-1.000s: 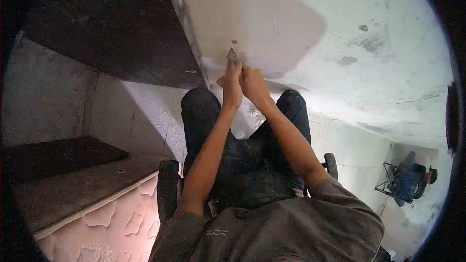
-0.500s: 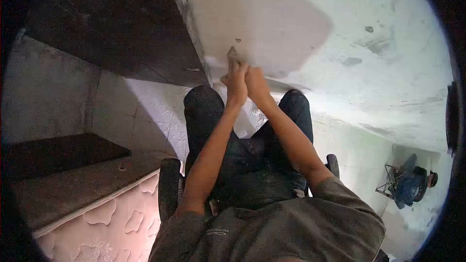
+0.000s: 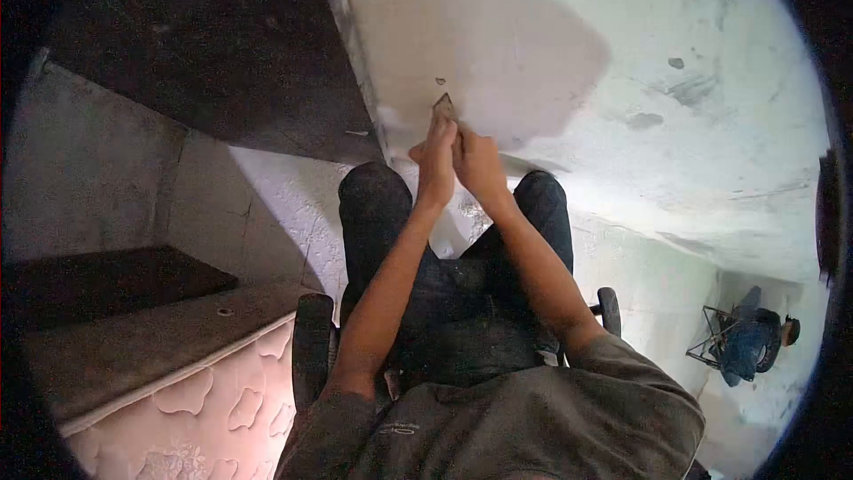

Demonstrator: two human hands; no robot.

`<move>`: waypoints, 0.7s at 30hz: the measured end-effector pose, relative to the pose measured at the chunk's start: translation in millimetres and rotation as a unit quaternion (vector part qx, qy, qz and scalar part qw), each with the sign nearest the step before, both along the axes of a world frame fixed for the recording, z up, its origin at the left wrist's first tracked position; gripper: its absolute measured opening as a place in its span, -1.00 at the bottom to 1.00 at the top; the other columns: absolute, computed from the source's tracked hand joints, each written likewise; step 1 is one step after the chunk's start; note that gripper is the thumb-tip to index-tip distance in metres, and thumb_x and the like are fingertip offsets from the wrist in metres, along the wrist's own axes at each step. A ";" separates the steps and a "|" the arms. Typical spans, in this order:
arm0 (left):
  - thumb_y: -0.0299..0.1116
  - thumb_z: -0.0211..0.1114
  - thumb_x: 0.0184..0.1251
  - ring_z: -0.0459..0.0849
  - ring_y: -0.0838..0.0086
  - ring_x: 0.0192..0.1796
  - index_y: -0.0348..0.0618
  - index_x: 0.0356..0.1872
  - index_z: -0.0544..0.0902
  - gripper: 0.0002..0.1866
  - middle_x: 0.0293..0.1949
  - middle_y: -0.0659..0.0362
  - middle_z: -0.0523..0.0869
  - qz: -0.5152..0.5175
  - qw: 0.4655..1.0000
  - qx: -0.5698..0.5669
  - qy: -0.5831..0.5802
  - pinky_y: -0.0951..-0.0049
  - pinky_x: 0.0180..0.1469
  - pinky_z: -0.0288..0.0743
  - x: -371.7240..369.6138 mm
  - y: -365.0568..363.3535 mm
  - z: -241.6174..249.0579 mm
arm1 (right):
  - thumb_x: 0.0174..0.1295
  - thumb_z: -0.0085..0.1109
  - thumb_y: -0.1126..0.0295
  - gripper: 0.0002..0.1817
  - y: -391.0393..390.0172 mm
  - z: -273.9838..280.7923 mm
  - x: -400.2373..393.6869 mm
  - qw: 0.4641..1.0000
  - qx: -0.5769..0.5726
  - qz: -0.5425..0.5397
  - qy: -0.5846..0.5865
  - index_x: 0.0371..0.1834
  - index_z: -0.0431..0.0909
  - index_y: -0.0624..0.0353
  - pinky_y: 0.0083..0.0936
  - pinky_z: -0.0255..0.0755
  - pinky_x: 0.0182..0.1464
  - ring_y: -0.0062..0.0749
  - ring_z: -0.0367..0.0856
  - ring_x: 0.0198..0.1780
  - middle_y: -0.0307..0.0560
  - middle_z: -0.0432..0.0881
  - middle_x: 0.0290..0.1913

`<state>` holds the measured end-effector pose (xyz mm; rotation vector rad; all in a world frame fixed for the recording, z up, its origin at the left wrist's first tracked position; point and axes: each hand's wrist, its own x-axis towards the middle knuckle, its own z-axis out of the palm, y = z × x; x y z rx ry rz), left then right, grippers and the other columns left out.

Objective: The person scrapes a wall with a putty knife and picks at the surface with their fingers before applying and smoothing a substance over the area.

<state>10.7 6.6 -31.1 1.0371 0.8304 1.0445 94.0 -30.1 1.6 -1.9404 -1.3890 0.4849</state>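
Pointed tool [image 3: 443, 108]: tip shifted rightward past small mark [image 3: 440, 81]. Left hand [image 3: 435, 164]: fingers clamped on tool. Right hand [image 3: 482, 167]: finger grip hidden.

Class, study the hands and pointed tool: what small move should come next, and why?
Probably nudge the tool slightly towards the small mark: its tip appears just short of it, and the left hand and right hand are together behind the tip.
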 end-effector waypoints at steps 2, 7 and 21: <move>-0.11 -0.16 0.48 0.19 0.27 0.39 -0.34 0.38 0.14 -0.39 0.35 -0.06 0.27 -0.044 0.986 0.078 0.144 0.40 0.36 -0.07 5.0 -5.2 0.0 | 0.28 -0.04 0.33 -0.74 -0.8 -0.8 6.1 0.999 0.030 0.018 0.038 -0.12 0.50 0.29 0.13 0.40 -0.24 0.34 0.56 -0.30 0.40 0.57 -0.40; -0.01 0.02 0.40 0.38 0.44 0.21 -0.26 0.28 0.39 -0.40 0.20 0.16 0.47 -0.003 0.998 -0.063 0.003 0.44 0.30 0.13 -0.5 -5.6 26.9 | 0.28 -0.04 0.34 -0.75 7.8 -21.1 -0.9 0.999 -0.002 0.019 -0.036 -0.16 0.50 0.30 0.08 0.43 -0.30 0.33 0.55 -0.33 0.40 0.54 -0.45; -0.15 -0.16 0.45 0.36 0.20 0.20 -0.32 0.15 0.35 -0.54 0.13 -0.08 0.44 0.037 0.942 0.246 0.227 0.14 0.22 0.03 2.1 -1.6 -8.0 | 0.26 -0.02 0.33 -0.76 8.7 1.4 -2.4 0.999 0.029 0.007 0.018 -0.23 0.53 0.29 0.09 0.42 -0.26 0.29 0.56 -0.34 0.37 0.57 -0.43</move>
